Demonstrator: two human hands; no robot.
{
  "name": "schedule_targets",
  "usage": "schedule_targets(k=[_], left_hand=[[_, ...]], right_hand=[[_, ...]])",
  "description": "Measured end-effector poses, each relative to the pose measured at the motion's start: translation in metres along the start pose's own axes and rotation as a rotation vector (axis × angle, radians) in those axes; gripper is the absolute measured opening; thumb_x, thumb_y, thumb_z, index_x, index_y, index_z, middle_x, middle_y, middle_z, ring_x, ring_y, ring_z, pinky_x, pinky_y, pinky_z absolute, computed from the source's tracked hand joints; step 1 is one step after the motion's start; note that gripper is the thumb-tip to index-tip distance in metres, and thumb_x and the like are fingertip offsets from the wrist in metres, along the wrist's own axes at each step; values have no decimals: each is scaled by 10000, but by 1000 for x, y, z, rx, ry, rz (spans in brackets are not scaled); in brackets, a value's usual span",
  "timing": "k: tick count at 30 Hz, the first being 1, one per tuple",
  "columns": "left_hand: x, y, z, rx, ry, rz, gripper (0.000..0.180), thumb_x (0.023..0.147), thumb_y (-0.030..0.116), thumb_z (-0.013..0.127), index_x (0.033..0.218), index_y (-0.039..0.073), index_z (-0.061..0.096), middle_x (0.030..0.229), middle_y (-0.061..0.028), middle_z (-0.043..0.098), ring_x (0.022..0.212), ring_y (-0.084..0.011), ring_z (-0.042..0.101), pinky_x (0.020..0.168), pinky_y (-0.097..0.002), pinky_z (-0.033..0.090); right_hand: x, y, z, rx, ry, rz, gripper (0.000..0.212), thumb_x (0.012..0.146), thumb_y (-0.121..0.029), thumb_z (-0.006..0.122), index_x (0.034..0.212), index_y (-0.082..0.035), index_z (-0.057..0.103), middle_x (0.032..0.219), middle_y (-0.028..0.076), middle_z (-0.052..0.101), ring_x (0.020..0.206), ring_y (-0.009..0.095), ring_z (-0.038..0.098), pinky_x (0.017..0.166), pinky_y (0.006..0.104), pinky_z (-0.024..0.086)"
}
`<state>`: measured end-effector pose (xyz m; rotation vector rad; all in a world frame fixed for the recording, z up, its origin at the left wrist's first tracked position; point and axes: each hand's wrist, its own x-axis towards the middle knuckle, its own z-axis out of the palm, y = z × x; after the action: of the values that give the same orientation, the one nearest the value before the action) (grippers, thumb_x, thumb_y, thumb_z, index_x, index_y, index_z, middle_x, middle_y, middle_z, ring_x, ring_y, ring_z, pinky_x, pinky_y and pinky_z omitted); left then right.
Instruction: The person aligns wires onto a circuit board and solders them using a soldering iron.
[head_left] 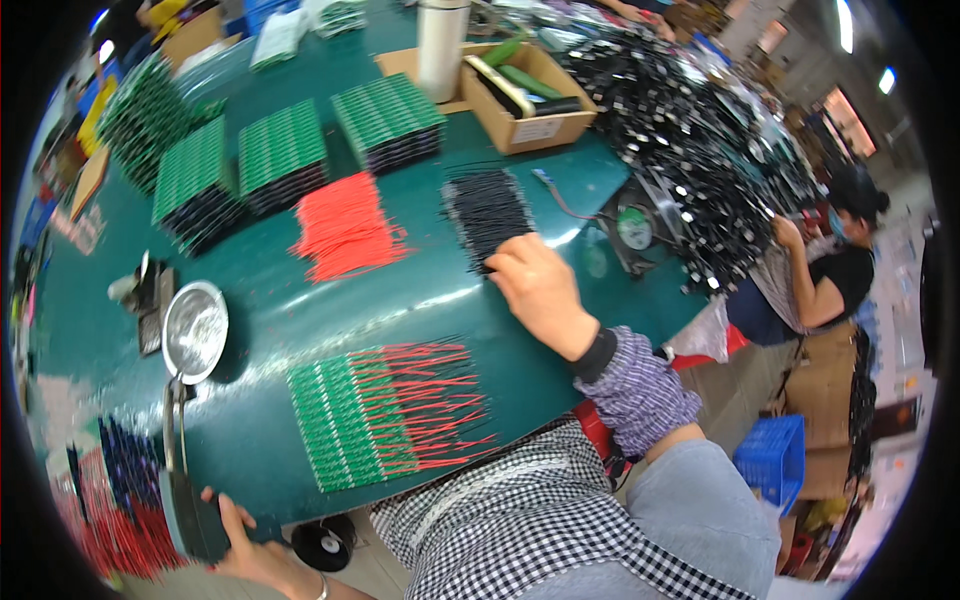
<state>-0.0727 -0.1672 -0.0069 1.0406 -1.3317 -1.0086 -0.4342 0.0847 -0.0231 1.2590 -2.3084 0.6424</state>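
Observation:
My right hand (pixel 540 290) reaches over the table, its fingertips pinched together at the near end of a pile of thin black wires (pixel 485 205). At the lower left, my left hand (pixel 245 545) is closed around a dark grey-green handled tool (pixel 190 510), with metal rods extending from it. Beyond those rods sits a shiny metal bowl (pixel 195 330). Between my hands lies a green circuit board panel (pixel 345 420), with rows of red wires (pixel 430 405) sticking out to its right. Farther back is a loose pile of red wires (pixel 348 225).
Stacks of green circuit boards (pixel 385 115) stand behind the wires. An open cardboard box (pixel 530 110) and a white flask (pixel 440 50) are at the back. A large black heap (pixel 690 160) covers the right end. Another person (pixel 840 260) sits beside it. Wired boards (pixel 120 500) lie lower left.

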Motion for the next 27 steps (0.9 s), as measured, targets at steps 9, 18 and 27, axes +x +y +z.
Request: schedule_targets(k=[9, 18, 27], left_hand=[[-36, 50, 20, -71, 89, 104, 154, 774, -11, 830, 864, -43, 710, 715, -52, 603, 586, -168, 528, 519, -297, 409], [-42, -8, -35, 208, 16, 173, 184, 760, -57, 818, 890, -25, 691, 781, -67, 612, 610, -170, 532, 543, -317, 440], [-82, 22, -48, -69, 7, -100, 400, 844, -104, 702, 1229, -82, 597, 1118, -189, 692, 617, -104, 531, 489, -222, 392]], right_hand=[[-9, -7, 34, -142, 76, -10, 68, 797, -136, 622, 858, -107, 613, 870, 32, 554, 881, 218, 574, 727, 342, 462], [-6, -20, 15, -49, 241, -38, 85, 786, -137, 627, 871, -128, 630, 883, 42, 570, 884, 226, 583, 768, 368, 455], [-3, -15, 10, -45, 144, -18, 76, 816, -65, 677, 869, -102, 717, 857, 28, 644, 854, 245, 620, 759, 384, 474]])
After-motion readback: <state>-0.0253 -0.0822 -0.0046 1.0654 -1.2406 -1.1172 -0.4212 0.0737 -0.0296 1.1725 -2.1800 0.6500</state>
